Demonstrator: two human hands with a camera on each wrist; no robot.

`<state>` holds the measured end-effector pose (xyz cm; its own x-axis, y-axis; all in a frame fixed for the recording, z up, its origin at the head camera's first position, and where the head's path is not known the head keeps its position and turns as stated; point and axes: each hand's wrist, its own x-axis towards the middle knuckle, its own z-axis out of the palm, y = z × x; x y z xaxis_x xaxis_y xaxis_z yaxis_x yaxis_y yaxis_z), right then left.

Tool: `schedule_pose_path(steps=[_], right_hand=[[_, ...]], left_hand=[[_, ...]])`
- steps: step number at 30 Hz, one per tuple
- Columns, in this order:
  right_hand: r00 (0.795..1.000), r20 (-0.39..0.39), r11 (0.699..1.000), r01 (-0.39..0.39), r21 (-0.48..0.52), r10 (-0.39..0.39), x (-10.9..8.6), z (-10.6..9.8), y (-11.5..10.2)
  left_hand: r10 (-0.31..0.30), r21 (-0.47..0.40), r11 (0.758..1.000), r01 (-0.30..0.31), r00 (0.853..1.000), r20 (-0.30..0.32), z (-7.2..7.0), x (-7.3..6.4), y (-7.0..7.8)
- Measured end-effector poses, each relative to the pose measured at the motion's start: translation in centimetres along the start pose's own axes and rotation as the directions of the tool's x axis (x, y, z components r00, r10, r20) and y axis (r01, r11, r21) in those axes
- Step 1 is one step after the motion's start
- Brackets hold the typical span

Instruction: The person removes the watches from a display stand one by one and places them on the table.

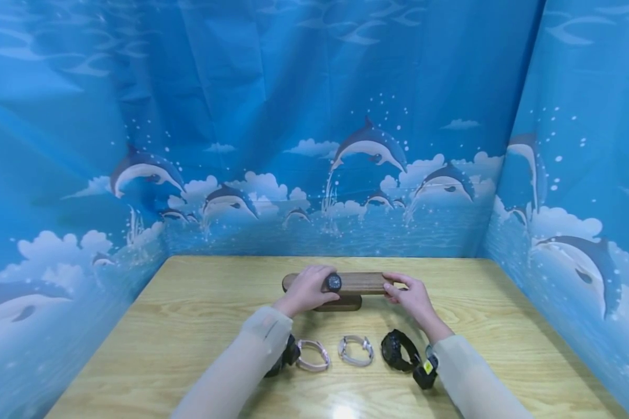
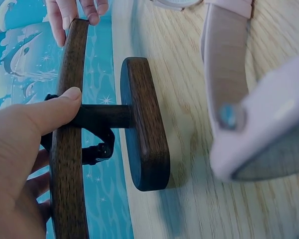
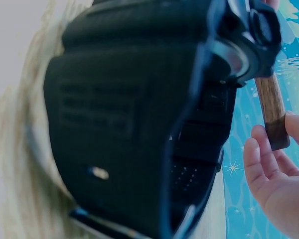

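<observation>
A dark wooden watch stand (image 1: 364, 283), a crossbar on a short post and base (image 2: 152, 129), is near the table's middle. Around its bar sits a black watch (image 1: 334, 282), its strap hanging below the bar in the left wrist view. My left hand (image 1: 308, 289) grips the bar's left part beside this watch, thumb on the near face, fingers behind. With thumb and fingers, my right hand (image 1: 413, 298) pinches the bar's right end (image 3: 274, 112). Nearer me lie a pale pink watch (image 1: 325, 358), a white watch (image 1: 357, 362) and a bulky black watch (image 1: 392, 351).
The light wooden table (image 1: 199, 291) is bounded by a blue dolphin-print curtain (image 1: 293, 116) behind and at both sides. Wrist cameras (image 1: 426, 375) are strapped to both forearms, close to the watches. The bulky watch blocks much of the right wrist view.
</observation>
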<state>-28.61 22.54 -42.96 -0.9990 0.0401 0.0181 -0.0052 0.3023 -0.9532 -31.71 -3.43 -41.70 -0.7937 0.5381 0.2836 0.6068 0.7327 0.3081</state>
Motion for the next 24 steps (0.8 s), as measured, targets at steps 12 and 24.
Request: schedule_pose_path(steps=[12,24], right_hand=[[1.0,0.001,1.0,0.002,-0.015,-0.002,-0.1,-0.1,0.0],[1.0,0.003,1.0,0.008,-0.01,-0.008,-0.1,-0.1,0.0]], left_hand=[[-0.011,0.014,1.0,0.011,1.0,0.006,-0.2,-0.4,-0.9],[-0.028,0.011,1.0,0.028,0.999,0.026,-0.8,-0.8,-1.4]])
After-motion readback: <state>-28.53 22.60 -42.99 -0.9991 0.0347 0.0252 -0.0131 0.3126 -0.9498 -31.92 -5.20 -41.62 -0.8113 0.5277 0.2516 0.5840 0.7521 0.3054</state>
